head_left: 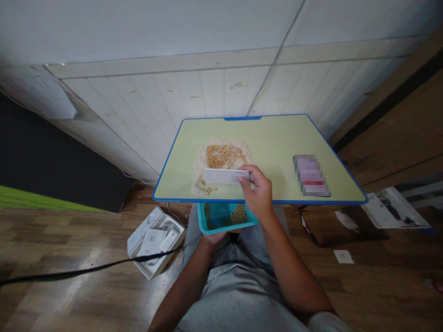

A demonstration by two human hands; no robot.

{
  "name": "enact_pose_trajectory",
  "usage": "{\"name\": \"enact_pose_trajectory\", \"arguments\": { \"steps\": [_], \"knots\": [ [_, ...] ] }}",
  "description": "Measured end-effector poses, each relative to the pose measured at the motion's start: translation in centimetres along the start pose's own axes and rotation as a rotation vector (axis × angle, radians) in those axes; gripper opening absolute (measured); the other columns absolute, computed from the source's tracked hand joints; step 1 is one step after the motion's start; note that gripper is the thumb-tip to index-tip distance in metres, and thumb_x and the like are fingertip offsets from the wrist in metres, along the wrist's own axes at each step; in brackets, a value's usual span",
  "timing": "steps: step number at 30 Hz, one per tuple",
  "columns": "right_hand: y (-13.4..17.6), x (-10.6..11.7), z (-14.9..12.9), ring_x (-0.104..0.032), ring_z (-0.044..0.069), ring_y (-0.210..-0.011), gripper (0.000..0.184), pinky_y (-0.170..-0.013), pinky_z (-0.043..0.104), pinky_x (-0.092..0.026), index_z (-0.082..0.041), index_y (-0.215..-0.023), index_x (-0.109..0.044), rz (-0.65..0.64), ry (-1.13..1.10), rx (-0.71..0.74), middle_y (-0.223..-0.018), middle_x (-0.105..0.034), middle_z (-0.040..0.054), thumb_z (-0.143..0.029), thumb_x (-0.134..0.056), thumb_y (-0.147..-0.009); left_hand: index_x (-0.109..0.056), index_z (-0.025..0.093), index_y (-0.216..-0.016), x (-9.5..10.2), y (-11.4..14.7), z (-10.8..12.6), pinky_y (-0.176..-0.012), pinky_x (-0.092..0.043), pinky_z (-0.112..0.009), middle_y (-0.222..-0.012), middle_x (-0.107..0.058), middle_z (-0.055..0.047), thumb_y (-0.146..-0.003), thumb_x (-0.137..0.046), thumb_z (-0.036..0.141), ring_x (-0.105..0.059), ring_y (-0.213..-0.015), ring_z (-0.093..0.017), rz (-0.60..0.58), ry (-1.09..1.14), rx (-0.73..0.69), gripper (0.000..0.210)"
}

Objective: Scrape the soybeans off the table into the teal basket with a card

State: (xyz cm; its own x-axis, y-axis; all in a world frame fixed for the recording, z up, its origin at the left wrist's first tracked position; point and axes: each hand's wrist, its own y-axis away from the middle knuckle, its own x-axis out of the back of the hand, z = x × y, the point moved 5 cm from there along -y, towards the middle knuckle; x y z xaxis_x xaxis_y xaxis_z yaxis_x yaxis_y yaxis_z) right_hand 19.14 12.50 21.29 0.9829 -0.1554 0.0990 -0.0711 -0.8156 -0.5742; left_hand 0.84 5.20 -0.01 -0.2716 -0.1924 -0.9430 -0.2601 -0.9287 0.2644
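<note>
My right hand [259, 191] pinches one end of a flat white card [221, 176], which stands on its long edge on the folding table [277, 138]. Behind the card lies a patch of soybeans [219, 157], ringed by pale, fine grains that look like rice [199, 171]. A few loose beans [207, 189] are in front of the card, near the table's front edge. Just below that edge, my left hand [215, 237] supports a teal plastic tray [228, 228] from underneath, its fingers mostly hidden. Beans [238, 214] lie inside the tray, mainly toward its right side.
A phone [311, 175], its screen blurred out, lies on the table's right side. On the floor to the left sits an open white box [155, 242] with papers and cables. A black strap [93, 269] crosses the lower left. Cardboard [342, 226] stands at right.
</note>
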Motion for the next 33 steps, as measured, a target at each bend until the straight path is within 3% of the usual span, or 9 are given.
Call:
{"name": "enact_pose_trajectory", "arguments": {
  "steps": [4, 11, 16, 24, 28, 33],
  "knots": [
    [-0.7, -1.4, -0.2, -0.091, 0.030, -0.103, 0.015, -0.097, 0.041, -0.075, -0.033, -0.127, -0.085, -0.018, 0.009, 0.044, -0.114, -0.093, 0.0046, -0.042, -0.077, -0.119, -0.091, 0.032, -0.163, -1.1, 0.2, -0.1, -0.166, -0.028, -0.069, -0.181, -0.085, -0.002, -0.128, -0.046, 0.072, -0.037, -0.201, -0.040, 0.023, -0.107, -0.028, 0.070],
    [-1.4, -3.2, 0.0, -0.091, 0.032, -0.107, 0.018, -0.095, 0.040, -0.075, -0.032, -0.128, -0.084, -0.100, 0.045, 0.028, -0.115, -0.093, 0.0069, -0.040, -0.072, -0.119, -0.097, 0.037, -0.153, -2.0, 0.7, 0.1, -0.162, -0.038, -0.070, -0.184, -0.083, -0.001, -0.126, -0.051, 0.068, -0.043, -0.199, -0.041, 0.109, -0.190, -0.083, 0.061],
    [-1.5, -3.9, 0.1, -0.090, 0.032, -0.104, 0.014, -0.097, 0.040, -0.075, -0.031, -0.122, -0.083, -0.126, 0.053, 0.003, -0.114, -0.093, 0.0074, -0.034, -0.071, -0.114, -0.093, 0.033, -0.159, -1.7, 0.8, 0.1, -0.164, -0.031, -0.070, -0.180, -0.086, -0.005, -0.125, -0.053, 0.063, -0.048, -0.196, -0.039, 0.113, -0.081, -0.024, 0.061],
    [-1.5, -3.5, -0.3, -0.089, 0.031, -0.105, 0.016, -0.095, 0.038, -0.073, -0.030, -0.123, -0.084, -0.125, 0.017, 0.025, -0.112, -0.092, 0.0068, -0.038, -0.071, -0.116, -0.084, 0.035, -0.175, -1.3, 0.2, 0.1, -0.164, -0.034, -0.065, -0.178, -0.087, -0.004, -0.126, -0.049, 0.065, -0.055, -0.193, -0.035, 0.109, 0.016, -0.045, 0.068],
    [-1.5, -3.1, 0.0, -0.088, 0.031, -0.103, 0.021, -0.095, 0.039, -0.073, -0.030, -0.122, -0.084, -0.141, 0.004, 0.007, -0.111, -0.092, 0.0068, -0.048, -0.074, -0.119, -0.087, 0.035, -0.171, -1.4, 0.1, 0.0, -0.162, -0.040, -0.064, -0.181, -0.085, -0.003, -0.125, -0.049, 0.068, -0.054, -0.193, -0.036, 0.095, -0.003, -0.031, 0.069],
    [-1.2, -2.4, 0.5, -0.086, 0.030, -0.100, 0.026, -0.097, 0.041, -0.073, -0.031, -0.119, -0.084, -0.123, -0.014, -0.012, -0.108, -0.090, 0.0052, -0.056, -0.076, -0.120, -0.090, 0.034, -0.163, -0.9, 0.2, 0.0, -0.165, -0.029, -0.067, -0.175, -0.089, -0.002, -0.126, -0.046, 0.068, -0.047, -0.197, -0.035, 0.062, -0.066, -0.039, 0.067]
  ]
}}
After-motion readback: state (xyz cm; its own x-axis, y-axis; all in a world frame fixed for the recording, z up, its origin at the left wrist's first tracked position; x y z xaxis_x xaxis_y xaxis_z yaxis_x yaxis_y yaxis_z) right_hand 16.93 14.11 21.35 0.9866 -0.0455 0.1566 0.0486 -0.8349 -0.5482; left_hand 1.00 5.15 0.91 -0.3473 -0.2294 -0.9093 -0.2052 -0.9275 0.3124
